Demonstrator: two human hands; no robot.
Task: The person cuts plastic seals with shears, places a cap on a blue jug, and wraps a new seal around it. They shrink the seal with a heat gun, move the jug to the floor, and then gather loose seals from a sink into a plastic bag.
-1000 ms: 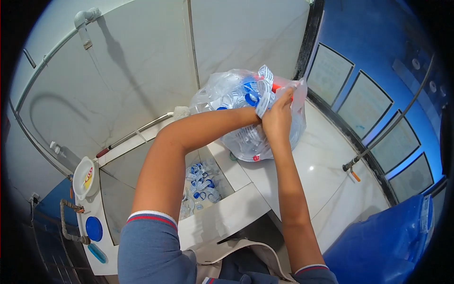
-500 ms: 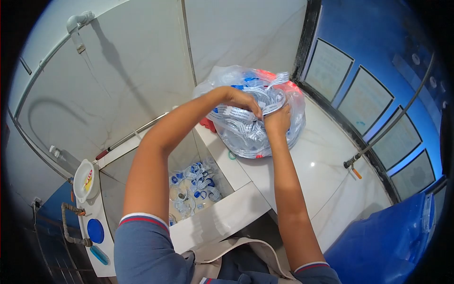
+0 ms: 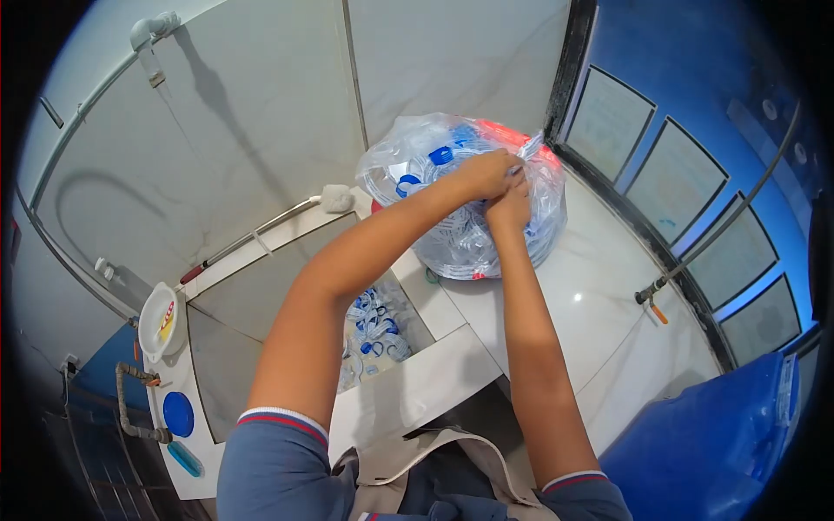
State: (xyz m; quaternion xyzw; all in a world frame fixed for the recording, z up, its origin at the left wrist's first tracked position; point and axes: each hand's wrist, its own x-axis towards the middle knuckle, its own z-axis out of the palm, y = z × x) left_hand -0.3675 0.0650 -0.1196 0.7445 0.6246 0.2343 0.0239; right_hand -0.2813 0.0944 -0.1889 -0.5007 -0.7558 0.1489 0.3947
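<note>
A clear plastic bag (image 3: 395, 156) with red print stands on the white counter, filled with printed clear plastic strips and blue caps (image 3: 441, 155). Over its right side my left hand (image 3: 491, 175) is closed, its fingertips on a printed plastic strip (image 3: 530, 148). Just below it, almost touching, my right hand (image 3: 511, 208) is closed too, at the same bunch of strips. My fingers cover most of what lies between the hands. Down in the tiled basin, left of the bag, lie more blue caps and clear rings (image 3: 375, 326).
A long-handled brush (image 3: 252, 236) with a white head lies along the basin's back edge. On the left ledge are a white bowl (image 3: 162, 323), a blue lid (image 3: 178, 414) and a teal brush (image 3: 184, 458). At right are a tap (image 3: 650, 297) and a large blue container (image 3: 704, 434).
My left hand has moved right across the bag, close above my right hand. The strip loop held between them is now mostly hidden. Blue caps on the bag's left side show more.
</note>
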